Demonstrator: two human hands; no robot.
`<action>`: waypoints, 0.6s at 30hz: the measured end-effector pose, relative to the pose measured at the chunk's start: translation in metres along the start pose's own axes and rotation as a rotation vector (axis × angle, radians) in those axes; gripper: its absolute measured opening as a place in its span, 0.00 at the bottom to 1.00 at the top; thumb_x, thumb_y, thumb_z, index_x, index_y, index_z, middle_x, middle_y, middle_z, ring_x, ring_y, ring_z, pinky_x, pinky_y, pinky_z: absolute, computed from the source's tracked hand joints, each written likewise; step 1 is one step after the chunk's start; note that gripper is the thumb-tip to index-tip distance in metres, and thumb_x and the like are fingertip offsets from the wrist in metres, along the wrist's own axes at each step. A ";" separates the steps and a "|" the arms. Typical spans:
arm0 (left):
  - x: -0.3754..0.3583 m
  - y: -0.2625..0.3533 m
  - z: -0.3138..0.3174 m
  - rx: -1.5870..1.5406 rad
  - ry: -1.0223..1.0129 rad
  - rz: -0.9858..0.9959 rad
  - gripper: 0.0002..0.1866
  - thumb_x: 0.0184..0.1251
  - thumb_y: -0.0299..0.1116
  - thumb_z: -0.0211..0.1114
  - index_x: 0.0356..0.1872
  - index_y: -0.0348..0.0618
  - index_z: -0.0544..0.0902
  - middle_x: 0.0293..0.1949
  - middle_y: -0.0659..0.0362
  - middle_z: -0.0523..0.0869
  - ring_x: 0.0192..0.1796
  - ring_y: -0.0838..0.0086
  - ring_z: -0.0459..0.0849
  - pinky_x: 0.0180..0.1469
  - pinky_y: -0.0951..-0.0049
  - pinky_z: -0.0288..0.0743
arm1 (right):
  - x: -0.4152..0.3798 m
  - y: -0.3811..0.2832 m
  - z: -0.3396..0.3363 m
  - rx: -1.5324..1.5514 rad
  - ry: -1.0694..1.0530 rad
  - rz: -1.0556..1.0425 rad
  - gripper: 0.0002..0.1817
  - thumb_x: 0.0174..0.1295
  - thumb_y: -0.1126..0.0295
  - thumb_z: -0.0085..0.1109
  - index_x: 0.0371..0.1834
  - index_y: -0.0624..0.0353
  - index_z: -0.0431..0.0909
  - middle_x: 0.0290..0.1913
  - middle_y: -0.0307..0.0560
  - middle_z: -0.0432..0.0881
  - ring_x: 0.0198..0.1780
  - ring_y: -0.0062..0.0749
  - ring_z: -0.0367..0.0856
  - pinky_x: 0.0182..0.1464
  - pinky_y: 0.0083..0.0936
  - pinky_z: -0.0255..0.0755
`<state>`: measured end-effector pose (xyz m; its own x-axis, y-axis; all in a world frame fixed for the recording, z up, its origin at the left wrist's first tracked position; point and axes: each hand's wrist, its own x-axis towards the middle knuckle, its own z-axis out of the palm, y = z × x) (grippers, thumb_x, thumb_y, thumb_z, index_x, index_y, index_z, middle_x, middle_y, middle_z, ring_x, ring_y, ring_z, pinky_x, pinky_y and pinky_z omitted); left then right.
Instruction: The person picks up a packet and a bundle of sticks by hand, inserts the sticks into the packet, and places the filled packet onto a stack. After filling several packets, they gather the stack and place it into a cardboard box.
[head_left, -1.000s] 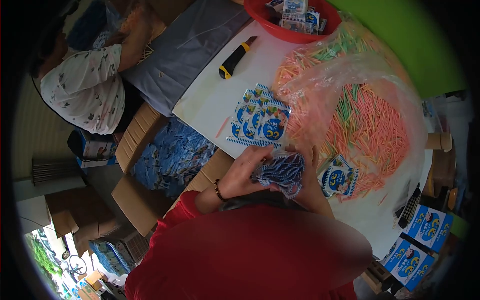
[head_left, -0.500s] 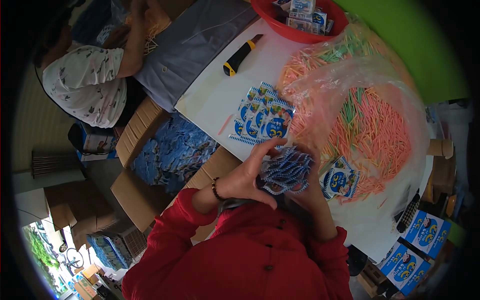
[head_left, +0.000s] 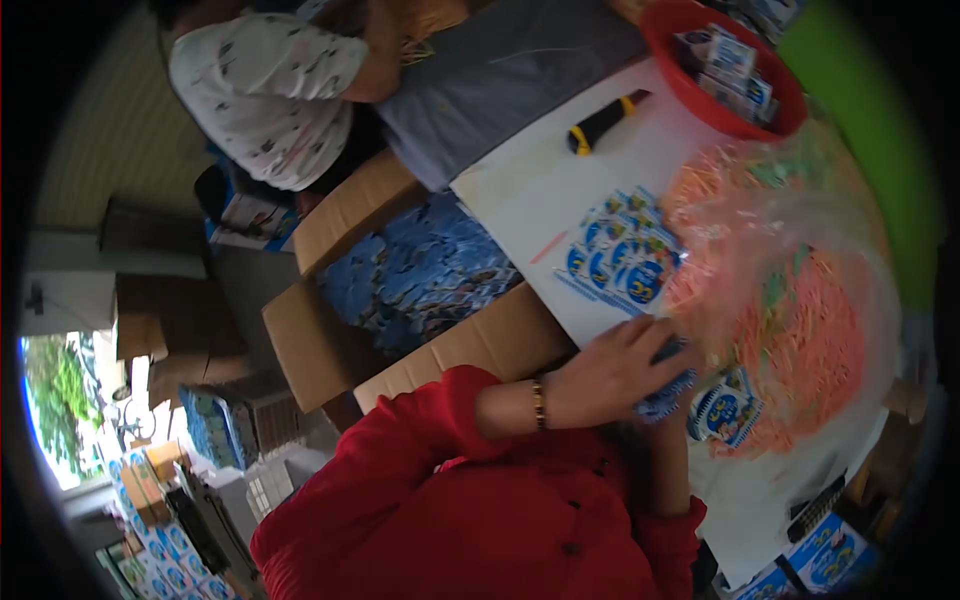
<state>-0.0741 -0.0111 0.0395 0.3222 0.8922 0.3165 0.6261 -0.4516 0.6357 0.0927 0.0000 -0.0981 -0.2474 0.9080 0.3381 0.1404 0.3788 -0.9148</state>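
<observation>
A bundle of small blue-and-white packets point(head_left: 662, 400) is between my hands above the near edge of the table. My left hand point(head_left: 605, 375), with a beaded bracelet at its wrist, curls its fingers over the top of the bundle. Below and behind it, my right hand point(head_left: 668, 432) supports the bundle, its fingers mostly hidden. Several flat printed packets point(head_left: 622, 255) lie overlapped on the white table just beyond. Another packet point(head_left: 727, 408) rests to the right, beside a clear plastic bag point(head_left: 790, 215) of thin pink, orange and green sticks point(head_left: 810, 330).
An open carton point(head_left: 480, 335) full of blue packets stands left of the table point(head_left: 540, 190). A black-and-yellow box cutter point(head_left: 605, 125) and a red basin point(head_left: 665, 50) holding packets are farther back. Another person point(head_left: 270, 95) works at upper left. Printed boxes point(head_left: 825, 555) stand at lower right.
The view has swung left, so the table appears farther right. My left hand has gone from spread around the bundle's side to lying over its top.
</observation>
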 end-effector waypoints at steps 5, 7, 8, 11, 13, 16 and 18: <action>-0.008 -0.024 0.022 -0.058 0.134 0.118 0.31 0.39 0.31 0.72 0.53 0.52 0.78 0.53 0.51 0.77 0.54 0.55 0.77 0.54 0.63 0.75 | 0.010 -0.025 -0.027 -0.668 -0.398 -0.082 0.34 0.53 0.54 0.69 0.60 0.56 0.68 0.59 0.44 0.76 0.63 0.33 0.73 0.73 0.46 0.48; -0.014 -0.020 0.019 0.003 0.308 0.247 0.15 0.50 0.30 0.63 0.43 0.50 0.81 0.50 0.55 0.79 0.53 0.58 0.79 0.49 0.65 0.75 | -0.001 -0.018 -0.024 -0.580 -0.080 -0.146 0.33 0.54 0.50 0.70 0.57 0.56 0.70 0.59 0.41 0.76 0.64 0.30 0.73 0.72 0.43 0.52; -0.019 -0.019 0.013 0.016 0.317 0.230 0.15 0.50 0.30 0.63 0.43 0.50 0.81 0.50 0.55 0.79 0.53 0.58 0.79 0.49 0.65 0.75 | 0.000 -0.020 -0.022 -0.566 -0.097 -0.153 0.33 0.54 0.50 0.70 0.57 0.56 0.70 0.59 0.41 0.76 0.64 0.30 0.73 0.72 0.43 0.52; -0.047 -0.004 -0.031 0.077 0.499 0.254 0.19 0.47 0.31 0.71 0.44 0.50 0.80 0.52 0.56 0.80 0.54 0.57 0.80 0.50 0.63 0.76 | 0.015 -0.098 0.001 -0.335 -0.240 0.045 0.38 0.55 0.49 0.70 0.63 0.57 0.65 0.63 0.50 0.74 0.65 0.36 0.71 0.72 0.45 0.52; -0.073 -0.008 -0.068 -0.218 0.525 0.022 0.17 0.50 0.31 0.73 0.43 0.48 0.81 0.51 0.55 0.80 0.52 0.63 0.81 0.50 0.65 0.76 | 0.038 -0.135 0.034 -0.242 -0.099 -0.358 0.43 0.59 0.49 0.67 0.70 0.58 0.55 0.67 0.65 0.66 0.67 0.51 0.69 0.70 0.49 0.56; -0.147 -0.055 -0.119 -0.114 0.656 -0.378 0.23 0.46 0.26 0.80 0.45 0.40 0.80 0.44 0.54 0.83 0.47 0.63 0.84 0.50 0.66 0.78 | 0.067 -0.123 0.031 -0.099 -0.076 -0.588 0.46 0.62 0.49 0.63 0.74 0.57 0.46 0.69 0.75 0.58 0.67 0.65 0.65 0.67 0.54 0.60; -0.222 -0.098 -0.122 -0.190 0.805 -0.918 0.21 0.50 0.27 0.77 0.46 0.38 0.80 0.42 0.52 0.83 0.46 0.62 0.84 0.48 0.66 0.79 | 0.069 -0.114 0.012 -0.083 -0.184 -0.485 0.45 0.63 0.50 0.62 0.74 0.57 0.46 0.70 0.74 0.57 0.67 0.66 0.65 0.66 0.56 0.62</action>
<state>-0.2933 -0.1638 -0.0068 -0.7529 0.6581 -0.0007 0.2544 0.2920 0.9220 0.0477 0.0173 0.0271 -0.4664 0.5811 0.6670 0.0419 0.7676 -0.6395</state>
